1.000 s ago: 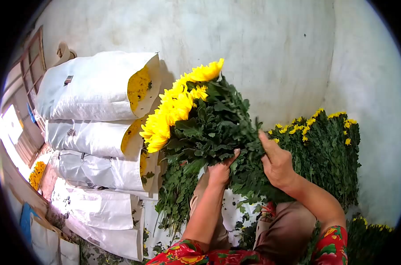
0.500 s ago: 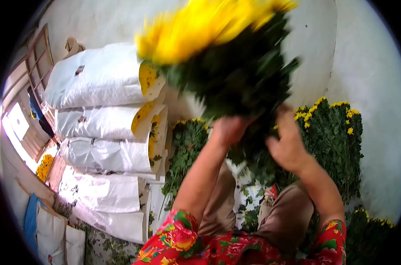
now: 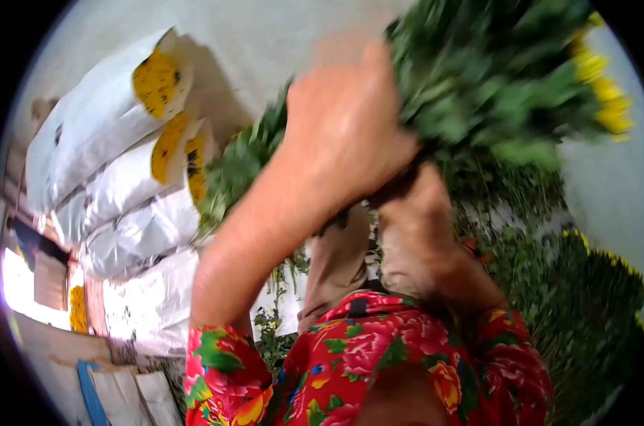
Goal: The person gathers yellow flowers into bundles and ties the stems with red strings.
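A large bunch of yellow chrysanthemums (image 3: 492,78) with dense dark green leaves is held up in front of me. It lies tilted sideways, its yellow heads at the far right and its stem end toward my hands. My left hand (image 3: 350,121) is closed, wrapped round the stems from above and blurred by motion. Just below it, my right hand (image 3: 421,206) is also closed round the lower stems. The fingers of both hands are partly hidden, and the stem ends are hard to make out.
White-wrapped bundles of yellow flowers (image 3: 95,128) are stacked at the left. More leafy stems (image 3: 244,170) lie behind my left forearm, and flower bunches (image 3: 577,305) stand at lower right. Folded white sacks (image 3: 123,394) sit at lower left. Another person (image 3: 38,241) is near the bright doorway.
The bunch has swung from heads up and left to heads pointing right. Both hands have turned with it, the left one rising. My view has tilted too.
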Motion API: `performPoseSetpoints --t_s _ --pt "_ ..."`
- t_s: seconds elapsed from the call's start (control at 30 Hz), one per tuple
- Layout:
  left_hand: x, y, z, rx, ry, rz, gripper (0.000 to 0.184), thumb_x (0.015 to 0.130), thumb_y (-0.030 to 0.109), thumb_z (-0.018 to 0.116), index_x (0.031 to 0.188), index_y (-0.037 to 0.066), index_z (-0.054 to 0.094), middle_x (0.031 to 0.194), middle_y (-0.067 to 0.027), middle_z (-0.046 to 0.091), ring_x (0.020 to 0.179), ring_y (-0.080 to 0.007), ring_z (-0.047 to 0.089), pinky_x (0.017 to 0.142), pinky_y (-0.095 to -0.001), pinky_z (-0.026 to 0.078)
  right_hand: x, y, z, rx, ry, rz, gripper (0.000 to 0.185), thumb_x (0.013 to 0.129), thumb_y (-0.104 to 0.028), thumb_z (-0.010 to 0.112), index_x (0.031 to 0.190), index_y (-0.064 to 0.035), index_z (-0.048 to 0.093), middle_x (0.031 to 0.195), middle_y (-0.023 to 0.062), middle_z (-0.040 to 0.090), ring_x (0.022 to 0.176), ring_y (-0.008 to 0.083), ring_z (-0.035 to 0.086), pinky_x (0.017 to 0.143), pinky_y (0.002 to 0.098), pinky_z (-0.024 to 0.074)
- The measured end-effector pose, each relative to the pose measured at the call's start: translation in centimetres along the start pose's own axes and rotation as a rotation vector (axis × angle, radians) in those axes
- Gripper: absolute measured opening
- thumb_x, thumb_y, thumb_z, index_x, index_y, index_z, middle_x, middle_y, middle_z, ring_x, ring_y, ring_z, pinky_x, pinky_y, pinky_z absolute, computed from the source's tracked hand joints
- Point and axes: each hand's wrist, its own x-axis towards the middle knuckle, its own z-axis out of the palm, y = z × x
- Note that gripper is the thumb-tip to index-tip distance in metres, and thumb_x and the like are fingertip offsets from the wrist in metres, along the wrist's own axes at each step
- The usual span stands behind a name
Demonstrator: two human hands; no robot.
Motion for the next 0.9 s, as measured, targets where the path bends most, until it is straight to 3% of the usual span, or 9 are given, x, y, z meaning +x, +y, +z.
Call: performPoseSetpoints --t_s 0.1,0.3,0.43,0.5,0.57,0.63,0.77,0.83,0.9 --pt "-3.7 -1.1 6.9 0.123 -0.140 0.047 0.041 0.063 0.009 0.069 0.096 -0.001 0.048 0.083 -0.0206 0.064 0.075 -0.0383 0.066 0.065 -0.0469 0.054 -5.3 6.2 -0.8 0.151 0.162 0.233 0.043 0.074 0.006 0.062 0.116 0.0006 0.054 0.108 0.0062 0.061 0.101 0.0182 0.058 0.091 0.0320 0.0463" --pt "-8.8 -2.7 17.7 0.363 -0.144 0.142 0.046 0.065 0.010 0.070 0.104 -0.002 0.049 0.078 -0.0105 0.057 0.070 -0.0281 0.061 0.063 -0.0349 0.051 -9.6 12.1 -3.7 0.417 0.122 0.495 0.053 0.077 0.012 0.057 0.127 -0.0019 0.049 0.120 0.0046 0.058 0.113 0.0142 0.054 0.096 0.0304 0.0447" --pt "-9.8 -4.2 19.4 0.393 -0.118 0.118 0.048 0.068 0.011 0.067 0.110 -0.004 0.049 0.080 -0.0102 0.054 0.071 -0.0264 0.058 0.062 -0.0334 0.048 -9.4 10.2 -3.7 0.343 0.078 0.506 0.030 0.078 -0.005 0.065 0.107 -0.0013 0.058 0.103 0.0054 0.063 0.096 0.0147 0.060 0.077 0.0315 0.0482" --pt "-10.4 -4.5 19.6 0.377 -0.129 0.089 0.049 0.069 0.011 0.066 0.112 -0.005 0.049 0.082 -0.0111 0.053 0.075 -0.0270 0.057 0.067 -0.0344 0.048 -7.6 3.4 -5.0 -0.623 -0.834 0.780 0.040 0.081 -0.012 0.065 0.118 -0.0013 0.055 0.111 0.0122 0.063 0.104 0.0193 0.061 0.081 0.0313 0.0476" --pt "-11.3 -5.0 20.4 0.387 -0.097 0.041 0.044 0.074 0.012 0.062 0.113 -0.004 0.048 0.083 -0.0104 0.052 0.077 -0.0263 0.056 0.072 -0.0364 0.048 -7.5 1.9 -4.5 -0.580 -0.951 0.727 0.056 0.081 -0.016 0.066 0.132 -0.0034 0.047 0.124 0.0179 0.058 0.117 0.0278 0.056 0.087 0.0342 0.0462" --pt "-12.2 -4.7 21.7 0.514 -0.127 -0.025 0.037 0.083 0.020 0.056 0.112 -0.002 0.050 0.091 -0.0095 0.054 0.085 -0.0240 0.055 0.077 -0.0397 0.046 -4.1 -1.5 -3.5 -1.083 -0.705 -0.323 0.069 0.079 -0.021 0.067 0.142 -0.0077 0.041 0.130 0.0183 0.052 0.124 0.0323 0.049 0.097 0.0397 0.0413" --pt "-13.0 -3.7 19.1 0.277 -0.217 0.155 0.058 0.079 0.025 0.066 0.126 -0.003 0.047 0.112 -0.0191 0.051 0.108 -0.0357 0.047 0.091 -0.0531 0.038 -0.2 3.0 -6.1 -1.536 -0.733 -0.385 0.068 0.082 -0.015 0.062 0.144 -0.0054 0.037 0.137 0.0187 0.047 0.129 0.0344 0.045 0.105 0.0530 0.0337" --pt "-13.7 -3.3 18.5 -0.044 -0.285 -0.017 0.090 0.070 0.037 0.077 0.141 0.000 0.037 0.137 -0.0204 0.040 0.130 -0.0332 0.033 0.111 -0.0533 0.018 -0.3 3.7 -6.3 -1.680 -0.749 -0.320 0.067 0.084 -0.013 0.059 0.145 -0.0050 0.034 0.134 0.0184 0.048 0.129 0.0338 0.044 0.106 0.0540 0.0313" --pt "-13.6 -4.9 16.5 -0.198 -0.333 -0.089 0.106 0.061 0.034 0.085 0.145 0.000 0.030 0.141 -0.0209 0.037 0.134 -0.0375 0.030 0.114 -0.0529 0.018 -0.9 3.6 -6.3 -1.784 -0.803 -0.277 0.069 0.085 -0.014 0.057 0.147 -0.0023 0.028 0.131 0.0171 0.049 0.131 0.0316 0.042 0.108 0.0542 0.0293"
